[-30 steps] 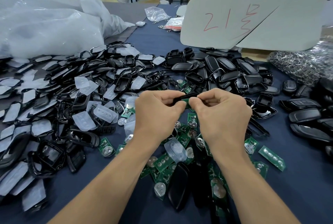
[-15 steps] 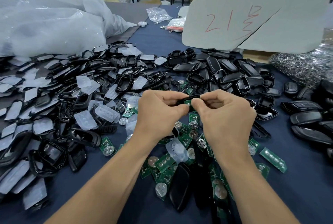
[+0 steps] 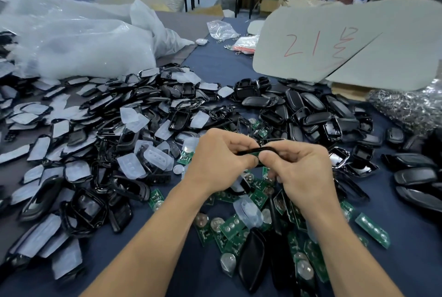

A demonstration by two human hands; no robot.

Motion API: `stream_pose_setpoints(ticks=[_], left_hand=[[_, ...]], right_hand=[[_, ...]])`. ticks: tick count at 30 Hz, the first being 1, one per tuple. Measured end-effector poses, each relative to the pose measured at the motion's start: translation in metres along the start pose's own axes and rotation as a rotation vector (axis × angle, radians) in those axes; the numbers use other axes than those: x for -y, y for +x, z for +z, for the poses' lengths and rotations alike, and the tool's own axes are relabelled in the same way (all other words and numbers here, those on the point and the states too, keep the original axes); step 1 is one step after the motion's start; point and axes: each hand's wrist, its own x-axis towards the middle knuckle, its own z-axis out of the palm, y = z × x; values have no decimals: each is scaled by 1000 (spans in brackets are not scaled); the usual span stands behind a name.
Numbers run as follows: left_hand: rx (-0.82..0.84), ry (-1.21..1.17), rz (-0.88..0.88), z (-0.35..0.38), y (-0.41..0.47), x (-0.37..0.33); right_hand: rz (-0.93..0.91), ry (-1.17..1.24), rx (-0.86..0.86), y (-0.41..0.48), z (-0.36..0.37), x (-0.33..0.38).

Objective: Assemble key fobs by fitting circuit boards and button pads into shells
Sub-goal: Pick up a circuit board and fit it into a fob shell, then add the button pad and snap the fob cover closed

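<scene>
Little has moved in the last second. Your left grip (image 3: 215, 160) and right grip (image 3: 301, 167) stay pinched on the same black shell (image 3: 248, 152), held above the bench (image 3: 215, 67) over the loose boards (image 3: 372, 227). The shell is now turned more edge-on, with only a thin green sliver of circuit board (image 3: 257, 154) showing under its rim. My read: the board is nearly seated. I can't see whether a button pad is in.
</scene>
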Motion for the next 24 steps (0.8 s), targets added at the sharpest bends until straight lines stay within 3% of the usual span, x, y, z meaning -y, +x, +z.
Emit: stream_pose_setpoints(ticks=[6,12,17,24], left_hand=[[-351,-187,-127,-12,10,10],[-627,-572,-188,-29,18,18],[-730,-708,-205,-44,22,25],[-760,-823,-262,-54,32,32]], right_hand=[[6,-88,-68,21,15,27],[-122,-392,130,101,73,68],[-128,-884,514,180,122,65],[-173,-911,429,238,181,47]])
